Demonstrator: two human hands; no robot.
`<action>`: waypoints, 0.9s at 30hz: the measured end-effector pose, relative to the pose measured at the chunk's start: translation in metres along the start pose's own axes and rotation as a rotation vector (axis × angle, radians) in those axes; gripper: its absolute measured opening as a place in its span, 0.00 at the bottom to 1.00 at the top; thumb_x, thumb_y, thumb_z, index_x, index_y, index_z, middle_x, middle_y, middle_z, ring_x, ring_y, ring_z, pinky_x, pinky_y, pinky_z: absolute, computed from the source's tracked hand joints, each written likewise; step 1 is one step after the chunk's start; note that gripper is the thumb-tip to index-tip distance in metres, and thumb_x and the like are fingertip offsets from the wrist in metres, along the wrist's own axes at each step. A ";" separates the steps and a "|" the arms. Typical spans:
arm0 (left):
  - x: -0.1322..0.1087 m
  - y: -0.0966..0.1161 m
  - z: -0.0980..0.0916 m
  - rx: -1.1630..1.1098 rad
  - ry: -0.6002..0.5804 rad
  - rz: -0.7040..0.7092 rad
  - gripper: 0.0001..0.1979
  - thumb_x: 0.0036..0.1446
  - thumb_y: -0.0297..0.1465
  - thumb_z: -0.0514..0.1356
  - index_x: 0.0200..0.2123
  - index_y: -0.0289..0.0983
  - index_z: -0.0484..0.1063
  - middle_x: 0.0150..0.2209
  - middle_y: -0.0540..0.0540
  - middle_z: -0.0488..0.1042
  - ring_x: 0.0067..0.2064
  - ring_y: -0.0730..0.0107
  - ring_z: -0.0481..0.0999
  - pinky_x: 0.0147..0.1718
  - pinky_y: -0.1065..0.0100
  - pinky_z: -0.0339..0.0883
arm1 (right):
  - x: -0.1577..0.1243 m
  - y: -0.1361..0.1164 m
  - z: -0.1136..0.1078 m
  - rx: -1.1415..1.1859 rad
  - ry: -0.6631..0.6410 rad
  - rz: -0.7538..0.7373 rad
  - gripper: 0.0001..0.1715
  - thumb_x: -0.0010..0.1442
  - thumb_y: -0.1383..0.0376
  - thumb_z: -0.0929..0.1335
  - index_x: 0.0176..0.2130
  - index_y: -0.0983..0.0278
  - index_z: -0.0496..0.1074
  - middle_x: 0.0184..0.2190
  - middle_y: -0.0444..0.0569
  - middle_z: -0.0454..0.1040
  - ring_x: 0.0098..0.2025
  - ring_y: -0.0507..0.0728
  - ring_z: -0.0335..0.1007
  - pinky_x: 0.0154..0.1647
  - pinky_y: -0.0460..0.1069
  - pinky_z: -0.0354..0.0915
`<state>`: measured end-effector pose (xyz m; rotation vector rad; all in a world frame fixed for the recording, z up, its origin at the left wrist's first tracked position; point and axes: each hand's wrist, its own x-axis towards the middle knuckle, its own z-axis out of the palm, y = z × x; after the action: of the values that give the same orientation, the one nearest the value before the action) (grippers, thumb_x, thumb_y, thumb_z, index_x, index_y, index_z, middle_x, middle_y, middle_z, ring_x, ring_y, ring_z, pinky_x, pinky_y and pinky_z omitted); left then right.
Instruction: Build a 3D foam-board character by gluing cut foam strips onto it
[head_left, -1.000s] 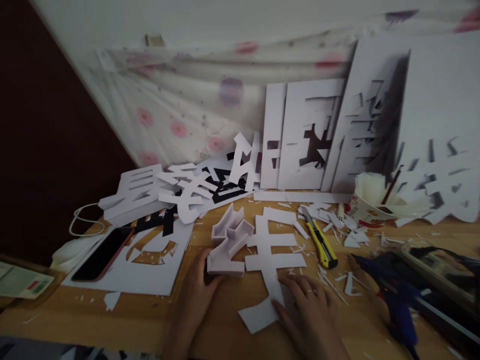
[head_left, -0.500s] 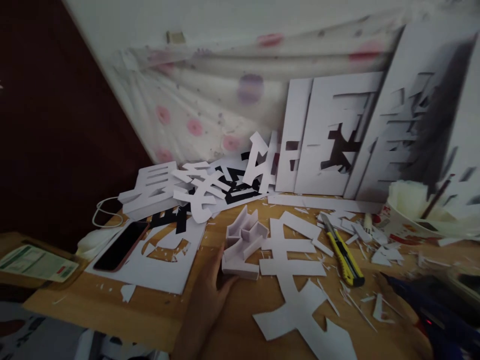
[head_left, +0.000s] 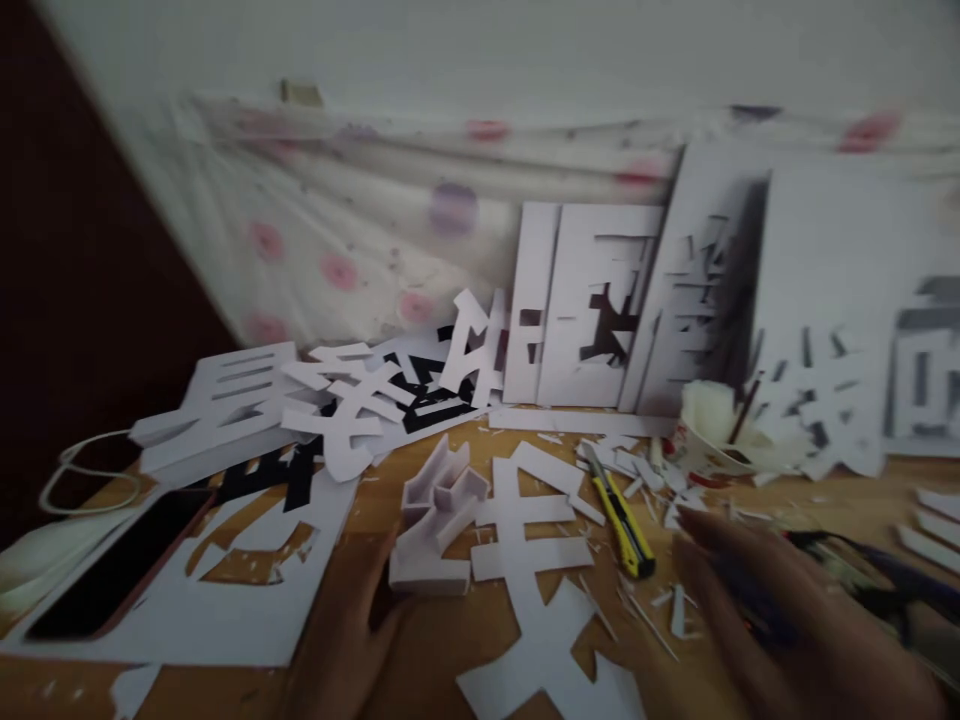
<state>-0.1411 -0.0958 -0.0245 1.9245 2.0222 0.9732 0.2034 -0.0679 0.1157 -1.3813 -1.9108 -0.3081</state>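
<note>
My left hand (head_left: 349,625) rests on the table with thumb and fingers closed around the lower left side of a white foam-board character with raised walls (head_left: 435,530). Beside that piece lies a flat white cut-out character (head_left: 517,545). My right hand (head_left: 810,630), blurred, reaches in above the right side of the table, its fingers stretched out and apart. Something dark blue shows between or behind those fingers, too smeared to name. A yellow utility knife (head_left: 622,520) lies just left of the right hand.
A phone (head_left: 120,565) lies on a cut white sheet (head_left: 247,625) at left. White letter pieces (head_left: 337,405) are heaped behind. Cut boards (head_left: 600,300) lean against the wall covering. A paper bowl (head_left: 712,450) and scattered scraps (head_left: 645,470) are at back right.
The view has turned to the right. My right hand has come up and leftward from the lower right corner, where a dark blue tool with a red light was in it. The left hand keeps its grip.
</note>
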 end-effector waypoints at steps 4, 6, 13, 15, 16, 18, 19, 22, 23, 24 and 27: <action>0.002 -0.010 0.003 0.089 0.220 0.058 0.24 0.64 0.37 0.52 0.62 0.41 0.60 0.57 0.37 0.73 0.57 0.48 0.73 0.56 0.41 0.66 | 0.015 0.024 0.022 -0.081 -0.052 0.064 0.16 0.66 0.56 0.61 0.44 0.59 0.74 0.39 0.51 0.78 0.42 0.62 0.73 0.44 0.57 0.67; 0.002 -0.014 0.004 0.086 0.292 0.064 0.24 0.63 0.39 0.52 0.61 0.38 0.61 0.54 0.36 0.74 0.54 0.48 0.75 0.53 0.44 0.70 | 0.020 0.026 0.049 -0.123 -0.227 0.122 0.15 0.65 0.63 0.61 0.42 0.61 0.76 0.45 0.53 0.77 0.48 0.63 0.70 0.53 0.58 0.62; -0.002 -0.025 0.009 0.026 0.287 0.014 0.23 0.60 0.41 0.51 0.54 0.38 0.66 0.53 0.37 0.76 0.52 0.50 0.76 0.52 0.49 0.72 | 0.038 0.005 0.134 -0.258 -0.508 0.271 0.20 0.64 0.71 0.61 0.52 0.62 0.73 0.62 0.56 0.66 0.64 0.71 0.53 0.58 0.67 0.53; -0.001 -0.027 0.008 -0.002 0.270 -0.025 0.22 0.59 0.41 0.51 0.52 0.38 0.68 0.51 0.38 0.77 0.52 0.50 0.77 0.52 0.49 0.71 | 0.041 0.004 0.145 -0.251 -0.560 0.268 0.20 0.65 0.71 0.61 0.53 0.61 0.72 0.60 0.56 0.69 0.65 0.70 0.52 0.59 0.69 0.50; -0.001 -0.027 0.008 -0.012 0.268 -0.043 0.21 0.58 0.42 0.52 0.51 0.39 0.69 0.50 0.38 0.78 0.51 0.50 0.77 0.51 0.49 0.71 | 0.042 0.004 0.148 -0.246 -0.583 0.267 0.19 0.65 0.70 0.62 0.52 0.60 0.72 0.58 0.56 0.71 0.65 0.69 0.53 0.60 0.70 0.49; 0.000 -0.028 0.006 -0.028 0.262 -0.066 0.20 0.57 0.43 0.53 0.47 0.39 0.71 0.47 0.39 0.79 0.50 0.49 0.78 0.50 0.48 0.72 | 0.043 0.004 0.153 -0.240 -0.617 0.270 0.16 0.65 0.67 0.65 0.51 0.60 0.73 0.54 0.55 0.74 0.64 0.68 0.55 0.61 0.70 0.47; 0.001 -0.029 0.006 -0.032 0.261 -0.075 0.19 0.56 0.43 0.53 0.46 0.40 0.71 0.46 0.39 0.79 0.49 0.49 0.78 0.50 0.48 0.72 | 0.044 0.005 0.154 -0.241 -0.625 0.274 0.15 0.65 0.66 0.66 0.51 0.61 0.73 0.53 0.54 0.74 0.63 0.67 0.56 0.62 0.70 0.48; 0.001 -0.031 0.004 -0.031 0.251 -0.070 0.15 0.54 0.41 0.55 0.42 0.42 0.73 0.44 0.42 0.80 0.47 0.50 0.79 0.49 0.50 0.73 | 0.046 0.010 0.152 -0.258 -0.608 0.299 0.17 0.65 0.63 0.68 0.53 0.62 0.71 0.57 0.52 0.69 0.64 0.66 0.56 0.63 0.70 0.50; 0.001 -0.031 0.004 -0.028 0.256 -0.060 0.14 0.54 0.41 0.55 0.41 0.43 0.73 0.43 0.43 0.80 0.47 0.51 0.79 0.49 0.51 0.73 | 0.047 0.012 0.150 -0.266 -0.592 0.309 0.18 0.65 0.62 0.67 0.54 0.62 0.70 0.58 0.52 0.68 0.64 0.66 0.56 0.63 0.69 0.50; 0.001 -0.031 0.004 -0.026 0.264 -0.049 0.14 0.54 0.41 0.55 0.40 0.43 0.73 0.43 0.43 0.81 0.46 0.51 0.79 0.48 0.51 0.73 | 0.049 0.015 0.147 -0.275 -0.576 0.320 0.18 0.66 0.62 0.67 0.54 0.61 0.70 0.59 0.52 0.67 0.65 0.65 0.55 0.64 0.69 0.50; 0.001 -0.033 0.005 -0.026 0.272 -0.013 0.13 0.56 0.41 0.54 0.40 0.43 0.72 0.42 0.42 0.81 0.45 0.52 0.80 0.47 0.51 0.74 | 0.052 0.021 0.141 -0.282 -0.573 0.318 0.18 0.66 0.62 0.67 0.54 0.62 0.70 0.59 0.52 0.67 0.64 0.66 0.57 0.63 0.69 0.52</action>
<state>-0.1656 -0.0915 -0.0467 1.8482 2.1455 1.3140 0.1551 0.0595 0.0485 -2.1073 -2.0966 -0.0194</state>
